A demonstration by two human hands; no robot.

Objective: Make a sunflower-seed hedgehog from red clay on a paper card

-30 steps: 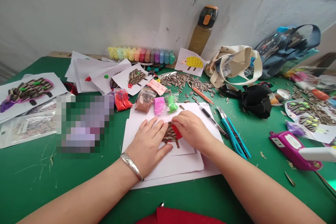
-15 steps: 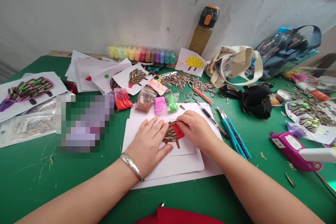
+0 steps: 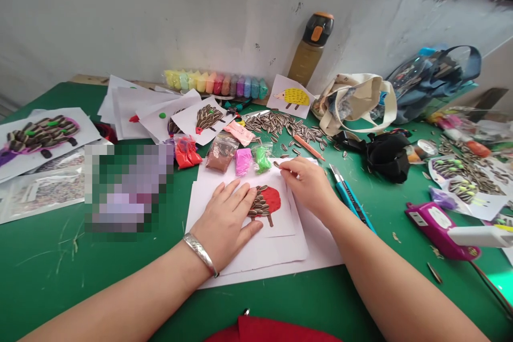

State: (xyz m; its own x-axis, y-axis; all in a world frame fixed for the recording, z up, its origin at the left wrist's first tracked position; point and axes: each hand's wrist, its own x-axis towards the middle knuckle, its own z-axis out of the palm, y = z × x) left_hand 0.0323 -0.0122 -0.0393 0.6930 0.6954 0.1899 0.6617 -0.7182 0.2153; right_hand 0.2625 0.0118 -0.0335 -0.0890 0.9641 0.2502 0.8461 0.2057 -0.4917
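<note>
My left hand (image 3: pixel 228 219) lies flat with fingers spread on a sheet of white paper (image 3: pixel 276 248), steadying it. Beside its fingertips is a picture with a rounded red clay body (image 3: pixel 272 199) and brown legs. Overlapping sunflower seeds (image 3: pixel 259 204) cover the left part of the red clay, partly hidden by my fingers. My right hand (image 3: pixel 306 184) is up and to the right of the picture, thumb and forefinger pinched at the end of a single sunflower seed (image 3: pixel 276 164) near the paper's top edge.
Bags of brown (image 3: pixel 222 153), pink (image 3: pixel 243 161) and green clay (image 3: pixel 263 158) lie above the paper. Behind them is a heap of sunflower seeds (image 3: pixel 272 124). A blue utility knife (image 3: pixel 348 195) lies by my right forearm. A bottle (image 3: pixel 310 48) stands against the wall.
My right hand has moved off the red clay, up and to the right, to the loose seed. More red clay shows now. My left hand has stayed in place.
</note>
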